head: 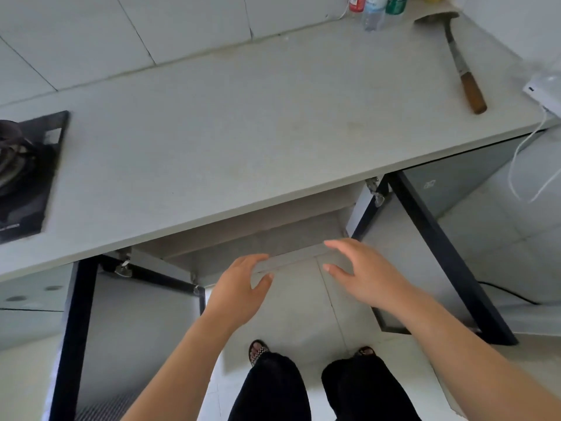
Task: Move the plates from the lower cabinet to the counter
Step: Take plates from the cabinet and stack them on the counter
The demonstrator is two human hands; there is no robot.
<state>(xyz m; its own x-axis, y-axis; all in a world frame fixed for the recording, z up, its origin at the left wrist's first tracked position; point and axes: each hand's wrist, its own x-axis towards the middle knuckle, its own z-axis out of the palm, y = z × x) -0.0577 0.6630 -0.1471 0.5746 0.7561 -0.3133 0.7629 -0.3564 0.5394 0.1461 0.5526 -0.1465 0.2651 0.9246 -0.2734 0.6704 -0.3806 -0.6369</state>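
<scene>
The lower cabinet under the grey counter stands with both dark-framed doors swung open. Its inside is mostly hidden by the counter's front edge, and no plates are visible. My left hand and my right hand hover side by side in front of the opening, fingers spread and relaxed, holding nothing. Both hands are below the counter edge, over the cabinet's bottom front rim.
The left door and right door jut out on either side of my legs. A black gas hob sits at the counter's left. A wooden-handled spatula, bottles and a white appliance are at the right.
</scene>
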